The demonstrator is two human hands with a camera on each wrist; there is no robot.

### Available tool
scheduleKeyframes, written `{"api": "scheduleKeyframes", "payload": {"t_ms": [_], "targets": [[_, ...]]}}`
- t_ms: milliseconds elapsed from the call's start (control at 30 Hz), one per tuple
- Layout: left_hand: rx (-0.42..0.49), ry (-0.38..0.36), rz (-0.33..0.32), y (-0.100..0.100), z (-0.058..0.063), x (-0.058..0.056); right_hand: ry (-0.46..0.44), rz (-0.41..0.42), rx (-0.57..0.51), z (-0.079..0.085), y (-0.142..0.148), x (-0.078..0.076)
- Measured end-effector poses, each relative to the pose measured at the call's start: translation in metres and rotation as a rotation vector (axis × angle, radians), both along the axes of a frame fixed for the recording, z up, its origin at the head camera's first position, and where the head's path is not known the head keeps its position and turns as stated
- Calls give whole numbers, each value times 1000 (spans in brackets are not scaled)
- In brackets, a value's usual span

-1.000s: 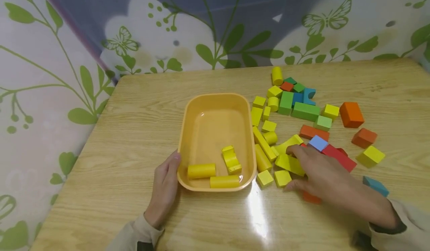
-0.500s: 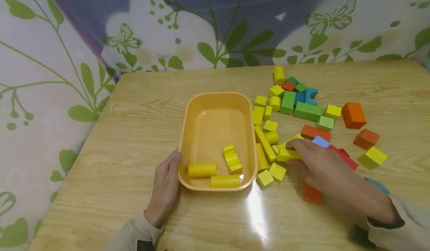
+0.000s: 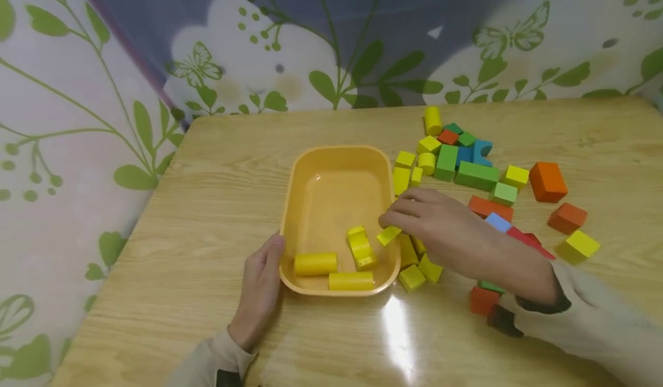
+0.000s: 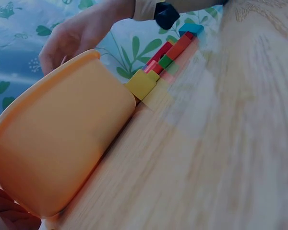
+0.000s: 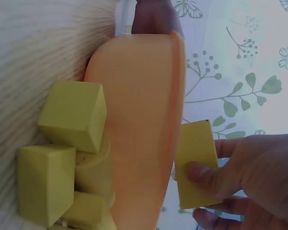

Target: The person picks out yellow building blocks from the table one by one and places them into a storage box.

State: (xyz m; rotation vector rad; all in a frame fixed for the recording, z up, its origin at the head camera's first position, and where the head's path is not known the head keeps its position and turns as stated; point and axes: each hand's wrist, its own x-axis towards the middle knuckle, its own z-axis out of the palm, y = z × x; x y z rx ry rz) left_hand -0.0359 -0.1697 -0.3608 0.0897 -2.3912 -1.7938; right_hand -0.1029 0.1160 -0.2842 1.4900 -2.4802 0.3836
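In the head view, my left hand (image 3: 261, 286) holds the left side of an orange-yellow plastic tub (image 3: 311, 156), its thumb at the rim. The hand's other fingers are mostly hidden. Inside the tub lie two yellow cylinders (image 3: 315, 264) and a curved yellow block (image 3: 361, 247). My right hand (image 3: 440, 228) is over the tub's right rim and pinches a yellow block (image 5: 197, 163) between thumb and fingers, as the right wrist view shows. Beneath that hand, against the tub's outer wall, are more yellow blocks (image 5: 74, 115), partly hidden in the head view.
Right of the tub, several loose blocks spread over the wooden table (image 3: 223, 191): green (image 3: 477, 176), orange (image 3: 548, 182), red (image 3: 484, 300) and yellow (image 3: 577, 247). A yellow cylinder (image 3: 433, 120) lies near the table's back edge. Behind stands a leaf-patterned wall (image 3: 290, 41).
My right hand has picked a yellow block out of the pile and carried it left to the tub's rim. My left hand stays at the tub's left side.
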Motion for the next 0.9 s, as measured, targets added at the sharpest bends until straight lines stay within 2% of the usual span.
{"api": "scheduleKeyframes", "payload": {"t_ms": [133,367,633,900], "targets": [[-2,10,-9,1,-1,0,-12,40,86,-1,-15,-7],[3,15,-35,1,-3,-1,-59,107,74,-7,-31,-21],[-2,22,-51,-1,-3,-1,-104,113,113,-12,-34,-25],[1,22,-46,-1,-3,-1,-267,97,213,-8,-34,-20]]}}
